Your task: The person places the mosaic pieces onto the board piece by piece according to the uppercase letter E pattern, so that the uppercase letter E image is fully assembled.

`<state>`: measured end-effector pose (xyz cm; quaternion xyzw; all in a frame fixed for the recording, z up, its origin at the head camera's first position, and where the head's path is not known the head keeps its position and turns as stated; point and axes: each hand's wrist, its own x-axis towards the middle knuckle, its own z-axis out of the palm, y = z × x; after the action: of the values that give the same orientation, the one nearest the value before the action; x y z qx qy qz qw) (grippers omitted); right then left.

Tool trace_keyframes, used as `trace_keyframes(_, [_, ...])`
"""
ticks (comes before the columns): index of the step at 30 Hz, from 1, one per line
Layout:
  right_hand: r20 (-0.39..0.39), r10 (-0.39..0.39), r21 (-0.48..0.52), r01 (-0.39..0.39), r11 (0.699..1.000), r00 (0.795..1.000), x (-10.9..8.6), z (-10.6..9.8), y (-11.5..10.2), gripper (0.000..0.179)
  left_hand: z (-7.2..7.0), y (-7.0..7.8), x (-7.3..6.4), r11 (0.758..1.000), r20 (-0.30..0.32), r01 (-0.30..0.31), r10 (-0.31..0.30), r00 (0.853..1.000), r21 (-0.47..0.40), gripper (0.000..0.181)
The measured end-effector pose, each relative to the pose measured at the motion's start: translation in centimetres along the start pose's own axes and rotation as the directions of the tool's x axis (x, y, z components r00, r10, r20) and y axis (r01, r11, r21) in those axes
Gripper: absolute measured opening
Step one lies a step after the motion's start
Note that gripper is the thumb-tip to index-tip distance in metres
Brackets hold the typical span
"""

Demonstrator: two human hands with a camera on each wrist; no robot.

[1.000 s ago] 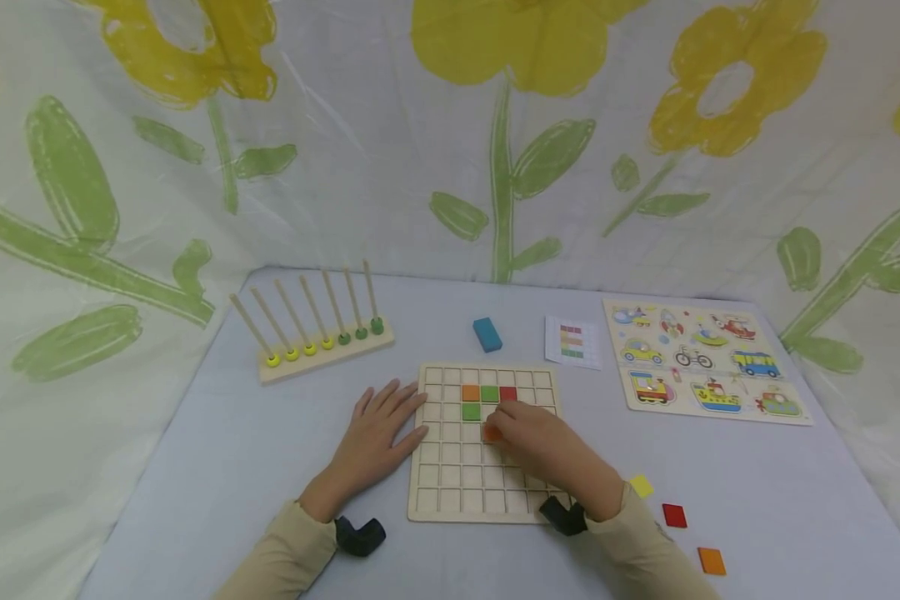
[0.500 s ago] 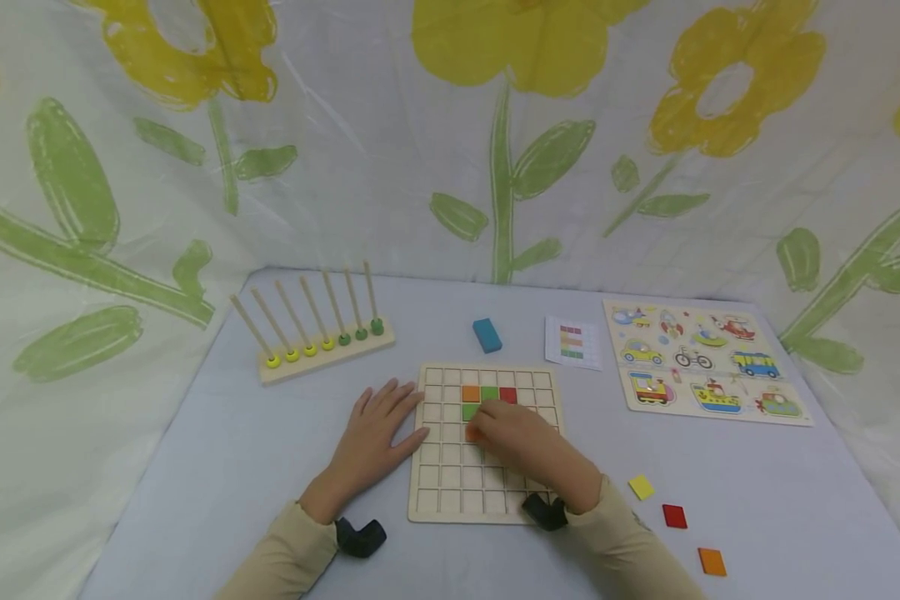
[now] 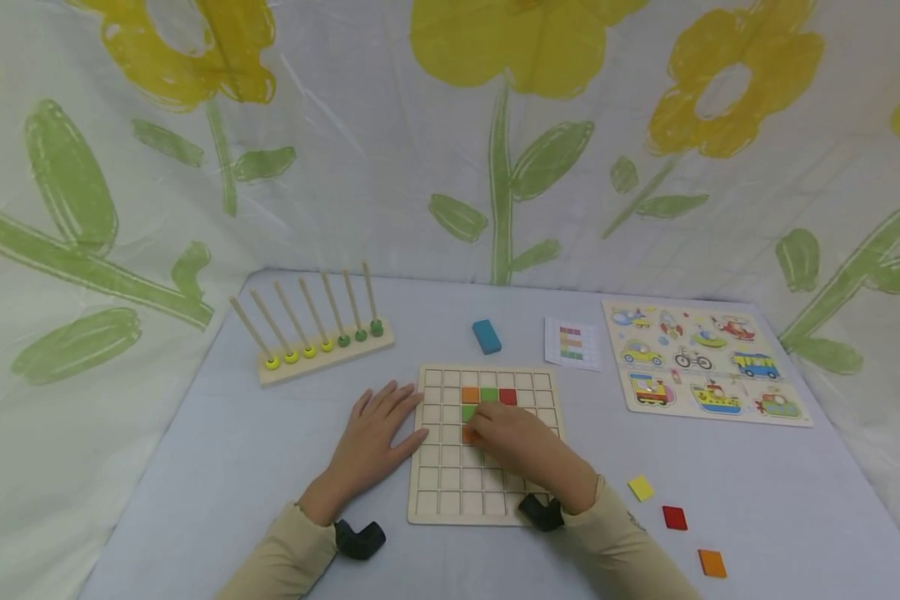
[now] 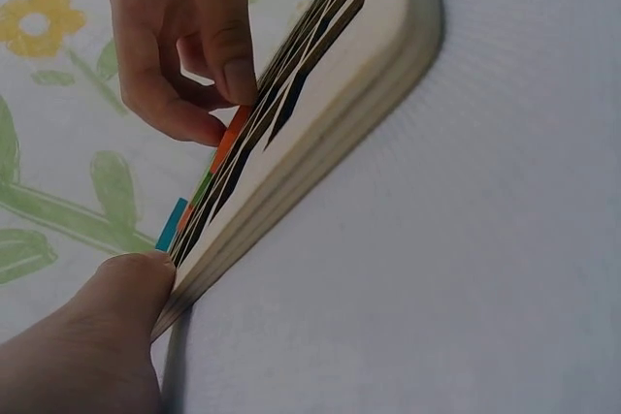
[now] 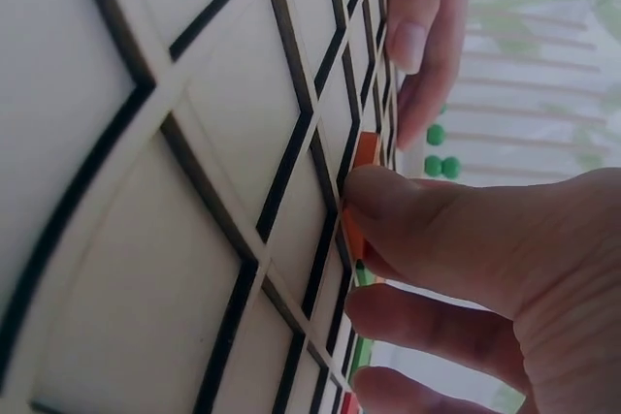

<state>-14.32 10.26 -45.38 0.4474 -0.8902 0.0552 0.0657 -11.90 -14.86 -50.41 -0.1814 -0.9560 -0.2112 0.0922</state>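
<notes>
A wooden grid board [image 3: 450, 502] lies in front of me, with an orange tile [image 3: 471, 395], a green tile [image 3: 489, 395] and a red tile [image 3: 507, 397] in one row. Another green tile [image 3: 468, 412] sits below the orange one. My right hand [image 3: 521, 442] pinches a second orange tile [image 5: 366, 149] between thumb and fingers, at the cell under that green tile. Whether it lies flat in the cell, I cannot tell. Fingers spread, my left hand [image 3: 371, 442] rests at the board's left edge, its thumb touching the rim.
Loose yellow [image 3: 641, 487], red [image 3: 675, 517] and orange [image 3: 712, 562] tiles lie at the right. Behind the board are a blue block [image 3: 486, 337] and a pattern card [image 3: 573, 343]. A peg stand with beads [image 3: 326, 353] stands at left, a vehicle puzzle [image 3: 708, 362] at right.
My right hand has moved left across the board with the orange tile, to the column under the green tile. My left hand has stayed in place.
</notes>
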Motion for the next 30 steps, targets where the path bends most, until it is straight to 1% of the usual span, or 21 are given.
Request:
trace_keyframes(11, [0.001,0.024,0.009,-0.024,1.0,1.0,0.0,0.1,0.0,0.015,0.1,-0.1,0.0,1.0,-0.009,-0.01,0.01,1.0,-0.008,0.056])
trace_keyframes(14, [-0.012,0.025,0.015,-0.024,1.0,1.0,0.0,0.2,0.1,0.015,0.1,-0.1,0.0,1.0,-0.02,-0.018,0.018,1.0,-0.016,0.056])
trace_keyframes(19, [-0.021,0.02,0.017,-0.019,1.0,1.0,-0.1,0.0,0.4,0.014,0.4,-0.3,-0.1,1.0,-0.034,-0.023,0.023,0.999,0.003,0.056])
trace_keyframes(22, [0.0,0.06,0.006,-0.06,0.998,0.998,-0.7,-0.6,0.8,0.015,0.4,-0.3,-0.1,1.0,-0.033,-0.02,0.021,0.999,0.014,0.056])
trace_keyframes(24, [0.018,0.106,-0.003,-0.106,0.994,0.994,-1.5,-1.3,1.2,0.016,0.4,-0.3,-0.1,1.0,-0.031,-0.018,0.019,0.999,0.011,0.056])
trace_keyframes(28, [0.068,0.197,-0.024,-0.196,0.98,0.978,-3.7,-2.8,2.1,0.019,0.4,-0.3,0.0,1.0,-0.01,-0.006,0.006,1.0,0.013,0.057])
trace_keyframes(30, [0.095,0.243,-0.031,-0.241,0.97,0.965,-5.0,-3.5,2.4,0.02,0.4,-0.2,0.0,1.0,0.0,0.0,0.0,1.0,0.014,0.057])
